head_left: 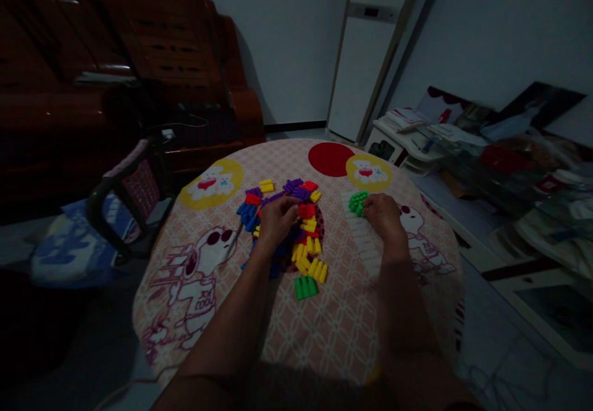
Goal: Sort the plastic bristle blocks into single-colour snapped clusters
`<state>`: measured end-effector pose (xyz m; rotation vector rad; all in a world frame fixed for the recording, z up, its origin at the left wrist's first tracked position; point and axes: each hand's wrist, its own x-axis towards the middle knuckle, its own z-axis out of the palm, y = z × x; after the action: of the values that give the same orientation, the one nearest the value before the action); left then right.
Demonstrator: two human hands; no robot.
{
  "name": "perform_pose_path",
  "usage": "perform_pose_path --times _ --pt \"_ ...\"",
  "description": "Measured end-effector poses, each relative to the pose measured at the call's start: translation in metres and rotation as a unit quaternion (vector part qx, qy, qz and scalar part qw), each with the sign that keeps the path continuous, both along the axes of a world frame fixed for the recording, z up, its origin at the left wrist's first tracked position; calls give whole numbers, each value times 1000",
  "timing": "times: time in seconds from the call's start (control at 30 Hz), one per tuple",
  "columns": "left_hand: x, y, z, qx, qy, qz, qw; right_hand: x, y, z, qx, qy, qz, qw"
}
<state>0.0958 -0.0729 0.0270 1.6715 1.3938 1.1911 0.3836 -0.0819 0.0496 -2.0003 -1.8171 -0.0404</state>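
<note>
A loose heap of small ridged plastic blocks lies on the table, with purple blocks (296, 188), blue blocks (249, 214), red blocks (306, 211) and yellow blocks (317, 270). Over its middle is my left hand (278, 220), fingers bent and pressed together; whatever they pinch is hidden. One green block (306, 287) sits at the heap's near edge. To the right, a compact cluster of green blocks (358, 203) rests on a pale strip (364, 244). My right hand (383, 214) has its fingertips closed on the right side of this cluster.
The round table has a patterned cloth (324, 330) with cartoon dogs and bears. A chair (125, 194) stands at its left, before a wooden sofa (171, 46). On the right is a cluttered cabinet (500, 238); a tall white unit (365, 59) stands behind.
</note>
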Motion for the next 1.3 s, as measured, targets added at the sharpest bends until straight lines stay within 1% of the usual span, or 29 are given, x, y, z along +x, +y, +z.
perform_pose_path --times 0.1,0.2,0.3,0.37,0.43,0.5,0.57,0.6,0.7,0.8,0.87,0.93,1.0,1.03,1.17,1.23,1.3 --pt "-6 2 0 2 -11 38 999 -1 2 -5 -13 -13 2 1000" --pt "-13 7 -4 6 -29 69 997 0 2 -2 -33 -24 -5 999" --pt "-19 13 -10 0 -69 85 994 -2 -3 12 -13 -14 3 1000" --pt "-22 15 -13 -7 -86 93 992 -10 -9 27 -5 13 39 999" --pt "-23 17 -14 -14 -86 106 991 -25 -16 42 -35 52 100 993" --pt "-24 16 -13 -25 -81 116 990 -51 -25 53 -80 70 177 978" --pt "-25 15 -11 -38 -85 116 989 -82 -35 58 -131 42 254 957" --pt "-27 15 -10 -40 -90 114 989 -99 -40 59 -160 18 294 942" --pt "-37 16 -8 -26 -111 125 986 -143 -57 57 -213 -60 379 899" --pt "-50 19 -8 -1 -140 176 974 -167 -72 59 -233 -106 422 870" --pt "-57 20 -8 3 -160 208 965 -172 -79 63 -230 -116 429 866" --pt "-62 20 -8 -1 -175 225 959 -171 -85 67 -226 -123 418 872" --pt "-64 18 -8 -3 -176 235 956 -170 -91 66 -236 -137 403 874" --pt "-65 18 -8 -1 -173 239 955 -169 -95 63 -242 -144 402 871" --pt "-71 20 -12 21 -187 255 948 -167 -113 36 -266 -162 412 856" --pt "-74 24 -16 27 -201 263 943 -165 -122 23 -270 -164 403 859" --pt "-77 28 -21 27 -215 276 936 -164 -128 17 -276 -169 382 866"
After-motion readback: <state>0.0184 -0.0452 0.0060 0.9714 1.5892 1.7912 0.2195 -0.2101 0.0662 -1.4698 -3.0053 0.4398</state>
